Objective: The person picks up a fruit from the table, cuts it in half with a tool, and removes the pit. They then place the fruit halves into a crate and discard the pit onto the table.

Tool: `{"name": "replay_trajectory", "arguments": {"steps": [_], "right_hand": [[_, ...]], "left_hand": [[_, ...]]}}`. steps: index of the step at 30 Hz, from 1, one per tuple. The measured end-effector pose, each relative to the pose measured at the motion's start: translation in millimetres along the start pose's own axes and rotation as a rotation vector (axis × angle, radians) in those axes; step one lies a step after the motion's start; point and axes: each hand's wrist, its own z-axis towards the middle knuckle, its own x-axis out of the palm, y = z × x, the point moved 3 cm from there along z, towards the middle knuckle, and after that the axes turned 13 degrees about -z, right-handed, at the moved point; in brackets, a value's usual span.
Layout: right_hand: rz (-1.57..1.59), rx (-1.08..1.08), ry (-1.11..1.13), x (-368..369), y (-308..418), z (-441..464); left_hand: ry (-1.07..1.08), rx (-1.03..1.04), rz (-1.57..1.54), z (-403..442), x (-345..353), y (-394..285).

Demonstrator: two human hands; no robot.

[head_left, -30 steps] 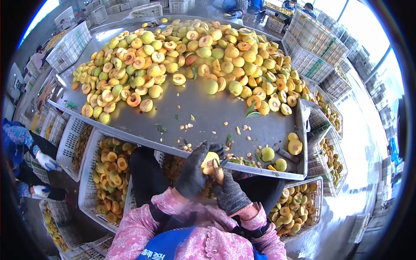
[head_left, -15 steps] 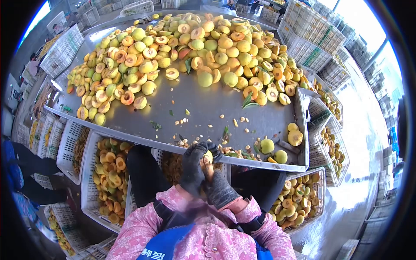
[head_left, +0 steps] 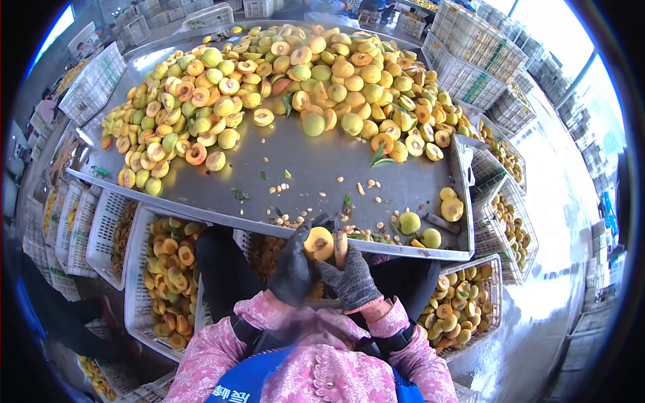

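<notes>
The left hand (head_left: 292, 266) pinches a fruit half (head_left: 319, 244) by the table's (head_left: 222, 215) near edge, cut face up, seemingly to leave its middle open to the right hand (head_left: 351, 282) just beside, whose own grip I can't make out.

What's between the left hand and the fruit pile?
Head view: from the left hand to the pile, metal tabletop strewn with small pale bits and green leaf scraps.

White characters (head_left: 229, 394), apparently 辰峰, stand on the wearer's blue apron (head_left: 263, 369).
</notes>
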Motion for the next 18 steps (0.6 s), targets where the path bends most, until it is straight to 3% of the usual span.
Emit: {"name": "replay_trajectory", "arguments": {"steps": [5, 9, 11, 13, 15, 16, 18], "right_hand": [[-0.071, 0.003, 0.085, -16, 7, 8], [-0.196, -0.162, 0.058, -14, 12, 10], [-0.210, -0.050, 0.146, -13, 9, 11], [-0.192, -0.033, 0.173, -14, 7, 14], [-0.142, -0.102, 0.144, -10, 0, 15], [-0.133, -0.105, 0.193, -8, -2, 16], [-0.203, -0.269, 0.057, -10, 6, 13]], "left_hand": [[0.190, 0.025, 0.242, 0, -4, -8], [0.149, 0.283, 0.595, -12, -13, 11], [0.131, 0.376, 0.741, -12, -12, 14], [0.024, 0.111, 0.277, -12, -5, 7], [0.002, -0.093, 0.042, -12, -1, 8], [0.028, -0.168, 0.041, -13, -3, 10], [0.024, -0.256, 0.011, -10, 0, 7]]}}
